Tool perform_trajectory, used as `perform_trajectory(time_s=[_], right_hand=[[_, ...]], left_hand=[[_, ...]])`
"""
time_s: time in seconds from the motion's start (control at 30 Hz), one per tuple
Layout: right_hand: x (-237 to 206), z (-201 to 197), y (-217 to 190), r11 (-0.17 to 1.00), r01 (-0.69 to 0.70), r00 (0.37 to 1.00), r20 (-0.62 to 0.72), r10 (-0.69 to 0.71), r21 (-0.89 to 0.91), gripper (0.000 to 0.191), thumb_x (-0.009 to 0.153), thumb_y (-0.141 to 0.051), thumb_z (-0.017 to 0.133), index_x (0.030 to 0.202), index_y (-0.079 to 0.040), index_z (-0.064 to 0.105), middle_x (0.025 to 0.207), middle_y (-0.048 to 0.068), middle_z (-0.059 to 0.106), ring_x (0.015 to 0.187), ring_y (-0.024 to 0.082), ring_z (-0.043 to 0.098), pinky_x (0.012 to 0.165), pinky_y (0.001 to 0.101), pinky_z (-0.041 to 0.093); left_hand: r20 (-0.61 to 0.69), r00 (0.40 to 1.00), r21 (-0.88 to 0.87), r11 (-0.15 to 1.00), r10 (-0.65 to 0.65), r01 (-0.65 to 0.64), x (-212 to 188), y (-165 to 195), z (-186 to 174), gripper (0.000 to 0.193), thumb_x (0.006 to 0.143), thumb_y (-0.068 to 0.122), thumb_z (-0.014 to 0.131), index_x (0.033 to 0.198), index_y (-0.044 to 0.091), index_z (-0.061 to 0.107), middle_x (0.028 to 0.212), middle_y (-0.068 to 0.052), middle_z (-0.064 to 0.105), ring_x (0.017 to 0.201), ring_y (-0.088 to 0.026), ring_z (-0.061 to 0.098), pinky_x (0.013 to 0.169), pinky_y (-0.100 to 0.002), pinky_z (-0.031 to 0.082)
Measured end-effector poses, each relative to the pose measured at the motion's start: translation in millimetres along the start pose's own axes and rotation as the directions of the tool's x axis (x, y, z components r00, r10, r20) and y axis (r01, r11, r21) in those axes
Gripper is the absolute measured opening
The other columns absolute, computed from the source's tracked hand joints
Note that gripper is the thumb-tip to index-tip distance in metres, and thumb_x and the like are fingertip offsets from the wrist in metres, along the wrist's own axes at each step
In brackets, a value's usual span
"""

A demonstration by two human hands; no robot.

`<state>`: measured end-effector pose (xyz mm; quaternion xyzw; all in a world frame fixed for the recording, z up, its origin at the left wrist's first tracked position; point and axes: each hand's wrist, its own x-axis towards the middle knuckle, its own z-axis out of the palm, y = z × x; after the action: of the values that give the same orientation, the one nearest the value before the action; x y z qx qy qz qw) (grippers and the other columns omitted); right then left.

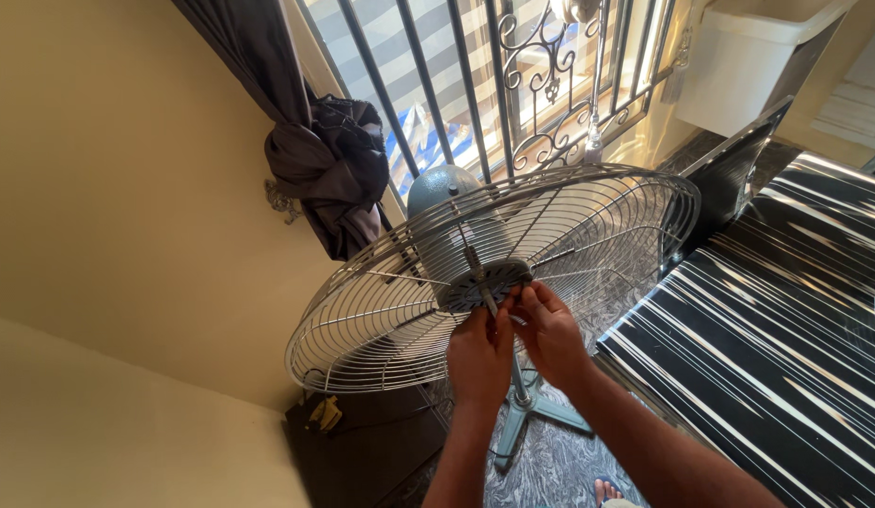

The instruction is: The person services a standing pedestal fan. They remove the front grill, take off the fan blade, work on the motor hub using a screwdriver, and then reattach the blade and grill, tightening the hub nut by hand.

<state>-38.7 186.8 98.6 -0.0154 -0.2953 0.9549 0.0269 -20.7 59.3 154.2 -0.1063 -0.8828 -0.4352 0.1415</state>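
Note:
A standing fan with no blades shows its round wire rear guard point(381, 320) tilted toward me, with the grey-blue motor housing point(437, 193) behind it. A metal shaft point(477, 273) sticks out from the dark hub point(475, 287). My left hand point(480, 353) and my right hand point(550, 334) meet at the lower end of the shaft, fingertips pinched together on it by the hub. The fan's pole and cross base point(531, 409) stand on the marbled floor below my wrists.
A striped black-and-white surface point(766, 348) lies at the right. A barred window point(494, 85) with a knotted dark curtain point(324, 169) is behind the fan. Yellow walls fill the left. A white bin point(748, 56) sits at the top right. A toe point(606, 489) shows below.

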Motion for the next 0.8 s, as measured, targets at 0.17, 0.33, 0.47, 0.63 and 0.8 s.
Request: perform_trajectory(time_s=[0.17,0.33,0.47,0.63,0.8], right_hand=[[5.7,-8.2,-40.3,0.030,0.255,0.930,0.237,-0.282,-0.966,0.024,0.105,-0.026,0.057,0.114,-0.008,0.070,0.090,0.008,0.068,0.085,0.020,0.062,0.081,0.0337,0.050],[-6.1,-7.0,-76.2,-0.625,0.456,0.603,0.736,-0.307,-0.634,0.016,0.095,-0.021,0.061,0.100,-0.008,0.070,0.085,0.003,0.068,0.086,0.019,0.062,0.086,0.0440,0.045],[-18.4,-12.1,-75.6,0.116,0.327,0.895,0.268,-0.358,-0.938,0.013,0.094,-0.022,0.063,0.092,-0.009,0.061,0.075,0.002,0.055,0.066,0.014,0.049,0.063,0.0332,0.042],[-7.1,-10.3,-46.4,0.797,0.042,0.984,-0.113,-0.137,-0.602,0.025,0.098,-0.031,0.063,0.083,-0.011,0.056,0.067,-0.003,0.045,0.059,0.010,0.046,0.061,0.0284,0.046],[3.7,4.8,-30.3,0.847,0.029,0.991,-0.098,-0.095,-0.530,0.036,0.104,-0.035,0.056,0.091,-0.003,0.067,0.059,-0.004,0.039,0.054,0.009,0.036,0.057,0.0285,0.039]], left_hand=[[-0.019,0.999,0.007,0.999,0.035,-0.035,-0.3,-3.4,-0.1,0.035,0.100,0.032,0.062,0.079,0.004,0.059,0.066,-0.013,0.064,0.056,-0.033,0.063,0.054,-0.046,0.048],[-0.021,0.998,-0.038,0.998,0.058,-0.058,-3.7,-5.7,3.8,0.035,0.100,0.032,0.063,0.080,0.003,0.059,0.066,-0.013,0.063,0.056,-0.033,0.061,0.052,-0.046,0.047],[-0.027,0.998,-0.039,0.998,0.051,-0.052,-4.9,-6.4,6.1,0.036,0.100,0.032,0.063,0.078,0.004,0.058,0.064,-0.013,0.061,0.053,-0.032,0.060,0.051,-0.046,0.045],[0.001,1.000,-0.053,0.999,0.011,-0.011,-6.1,-6.0,7.4,0.037,0.100,0.033,0.063,0.078,0.005,0.058,0.063,-0.012,0.061,0.052,-0.031,0.060,0.051,-0.045,0.045],[-0.043,0.998,-0.039,0.998,0.050,-0.051,-6.9,-4.9,7.3,0.035,0.100,0.032,0.063,0.079,0.004,0.058,0.066,-0.012,0.063,0.055,-0.032,0.062,0.051,-0.045,0.046]])
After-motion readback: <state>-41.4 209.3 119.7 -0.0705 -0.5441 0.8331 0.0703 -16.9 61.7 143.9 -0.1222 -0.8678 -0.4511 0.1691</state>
